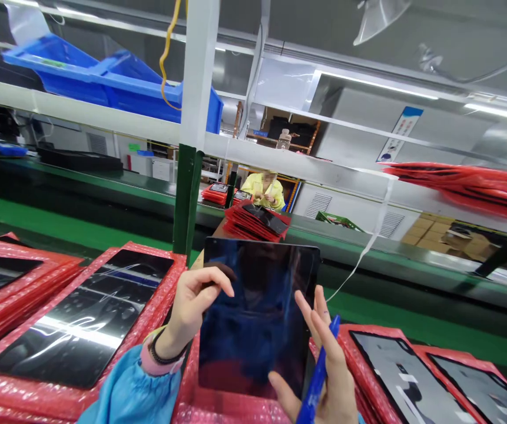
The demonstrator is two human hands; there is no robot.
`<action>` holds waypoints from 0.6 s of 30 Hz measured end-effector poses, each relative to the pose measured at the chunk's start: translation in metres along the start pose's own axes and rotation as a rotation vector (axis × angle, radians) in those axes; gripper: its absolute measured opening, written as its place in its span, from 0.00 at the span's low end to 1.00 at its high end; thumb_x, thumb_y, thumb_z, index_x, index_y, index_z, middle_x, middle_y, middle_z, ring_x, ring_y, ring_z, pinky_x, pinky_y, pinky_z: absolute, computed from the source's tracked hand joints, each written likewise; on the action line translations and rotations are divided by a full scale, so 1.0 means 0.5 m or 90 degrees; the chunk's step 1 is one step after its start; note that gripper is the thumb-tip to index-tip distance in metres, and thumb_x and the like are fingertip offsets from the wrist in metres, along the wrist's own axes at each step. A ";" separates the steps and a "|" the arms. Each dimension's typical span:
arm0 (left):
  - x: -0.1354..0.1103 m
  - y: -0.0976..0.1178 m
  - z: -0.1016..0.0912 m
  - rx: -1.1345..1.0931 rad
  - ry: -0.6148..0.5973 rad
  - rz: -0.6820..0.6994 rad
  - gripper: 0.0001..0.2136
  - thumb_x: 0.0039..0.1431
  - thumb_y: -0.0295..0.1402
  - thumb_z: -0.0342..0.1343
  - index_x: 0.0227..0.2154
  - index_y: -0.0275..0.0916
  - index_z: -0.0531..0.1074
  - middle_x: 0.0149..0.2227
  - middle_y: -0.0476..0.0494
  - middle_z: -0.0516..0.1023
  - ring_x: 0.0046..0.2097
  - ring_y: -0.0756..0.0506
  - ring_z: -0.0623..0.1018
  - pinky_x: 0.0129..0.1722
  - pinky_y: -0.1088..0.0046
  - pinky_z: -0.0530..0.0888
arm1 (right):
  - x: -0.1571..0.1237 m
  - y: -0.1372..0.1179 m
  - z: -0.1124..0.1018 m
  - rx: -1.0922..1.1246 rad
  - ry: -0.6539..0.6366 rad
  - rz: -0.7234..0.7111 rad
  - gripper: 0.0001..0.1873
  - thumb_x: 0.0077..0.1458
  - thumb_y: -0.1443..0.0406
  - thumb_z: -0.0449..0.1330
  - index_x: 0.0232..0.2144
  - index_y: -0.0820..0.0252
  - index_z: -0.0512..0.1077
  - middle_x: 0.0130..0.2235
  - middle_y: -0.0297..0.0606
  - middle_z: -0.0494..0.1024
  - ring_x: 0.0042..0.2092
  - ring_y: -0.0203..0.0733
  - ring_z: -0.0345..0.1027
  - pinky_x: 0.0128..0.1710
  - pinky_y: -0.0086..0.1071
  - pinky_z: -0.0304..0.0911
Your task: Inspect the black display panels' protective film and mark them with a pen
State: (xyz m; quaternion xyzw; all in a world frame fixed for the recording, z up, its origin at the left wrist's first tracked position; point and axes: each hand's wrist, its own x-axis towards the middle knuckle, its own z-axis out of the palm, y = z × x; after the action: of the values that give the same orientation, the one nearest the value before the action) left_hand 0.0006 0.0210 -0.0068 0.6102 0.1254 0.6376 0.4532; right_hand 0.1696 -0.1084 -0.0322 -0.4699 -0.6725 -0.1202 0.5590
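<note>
A dark, glossy screen panel [257, 330] is in front of me, tilted toward me, above red bubble wrap [231, 409]. My left hand [195, 300] is at its upper left edge, with index finger and thumb bent over the glass. Its other fingers are curled out of sight, and whatever they may hold is hidden. A blue pen [317, 377] is tucked in my right hand [330, 359]. The fingers of that hand extend along the panel's right edge, and its thumb lies before the lower right part.
More panels lie on red bubble-wrap stacks, left [89, 312] and right [412, 377]. Ahead stands another red stack [257, 221]. A white post [198, 76] and shelf rail [279, 154] cross the view; blue bins [116, 79] sit above. A person in yellow [262, 189] works beyond.
</note>
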 end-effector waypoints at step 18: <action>-0.018 -0.005 0.018 0.076 -0.177 0.135 0.14 0.44 0.23 0.50 0.17 0.42 0.80 0.14 0.47 0.75 0.14 0.50 0.69 0.16 0.76 0.62 | -0.003 0.012 -0.060 -0.221 0.115 -0.212 0.17 0.50 0.74 0.58 0.37 0.47 0.68 0.29 0.25 0.83 0.52 0.51 0.72 0.60 0.73 0.42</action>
State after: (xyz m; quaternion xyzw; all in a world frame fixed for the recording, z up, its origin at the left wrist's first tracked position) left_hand 0.0082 0.0123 -0.0124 0.7282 0.0344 0.5826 0.3592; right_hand 0.1933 -0.1263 -0.0253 -0.4287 -0.6572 -0.3658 0.5006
